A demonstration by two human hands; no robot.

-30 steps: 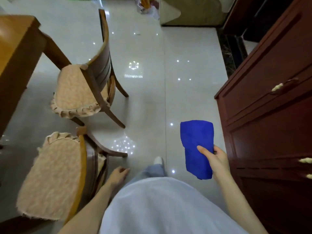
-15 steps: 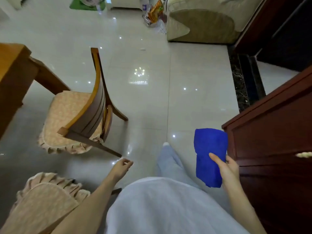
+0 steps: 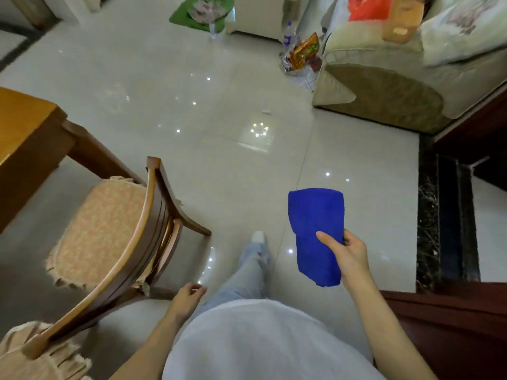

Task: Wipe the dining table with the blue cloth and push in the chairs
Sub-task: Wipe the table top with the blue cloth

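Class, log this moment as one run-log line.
right hand: holds blue cloth | left hand: empty, near chair | chair: out from dining table

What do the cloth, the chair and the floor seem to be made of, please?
Cloth: likely microfibre, matte; its fuzzy nap shows. Chair: varnished wood, by its grain and sheen. Floor: probably glazed tile; it mirrors lights and has grout lines.

Two chairs (image 3: 131, 259) (image 3: 55, 366), one table (image 3: 24, 127), one blue cloth (image 3: 315, 215)
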